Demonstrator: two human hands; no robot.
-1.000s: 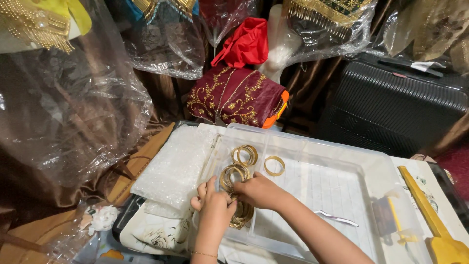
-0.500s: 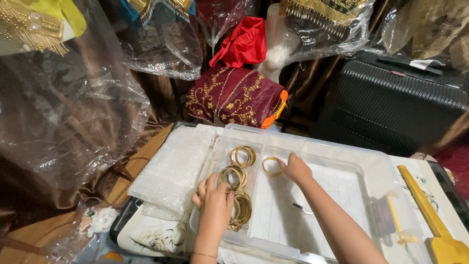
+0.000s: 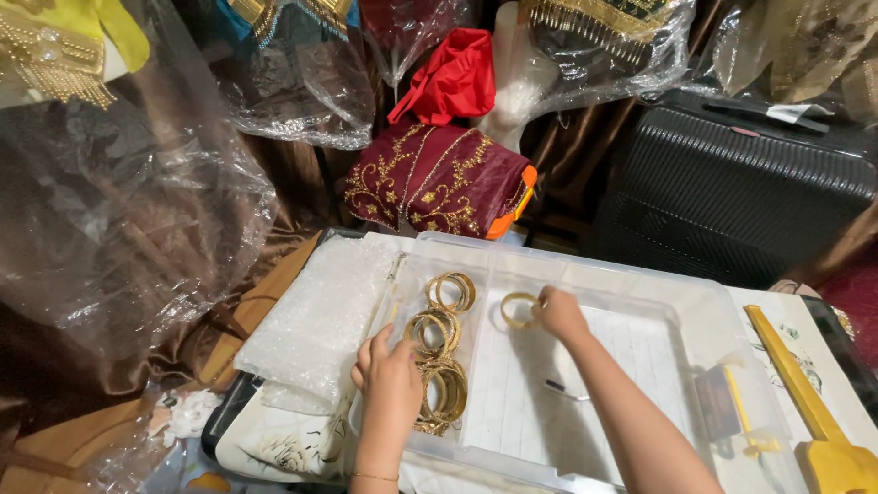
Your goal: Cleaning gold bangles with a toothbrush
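A clear plastic box point(image 3: 640, 302) stands in front of me with gold bangles inside. My right hand point(image 3: 560, 314) reaches to its far middle and pinches a single gold bangle point(image 3: 514, 309). My left hand point(image 3: 389, 370) rests on the box's near left rim, fingers curled beside a stack of gold bangles point(image 3: 437, 331). Another stack of bangles point(image 3: 451, 291) lies further back, and a larger bunch of bangles point(image 3: 443, 395) lies close to my left wrist. A small dark pin point(image 3: 565, 392) lies on the box floor.
A sheet of bubble wrap point(image 3: 320, 320) lies left of the box. A maroon embroidered cushion point(image 3: 434, 178) and red cloth point(image 3: 453, 78) sit behind it, a black suitcase point(image 3: 741, 192) at the back right, a yellow tool point(image 3: 809, 412) at the right, and plastic-wrapped garments point(image 3: 119, 201) at the left.
My right hand has left the stack near my left hand, moved right and back, and closed on the single bangle. My left hand has stayed at the near left rim.
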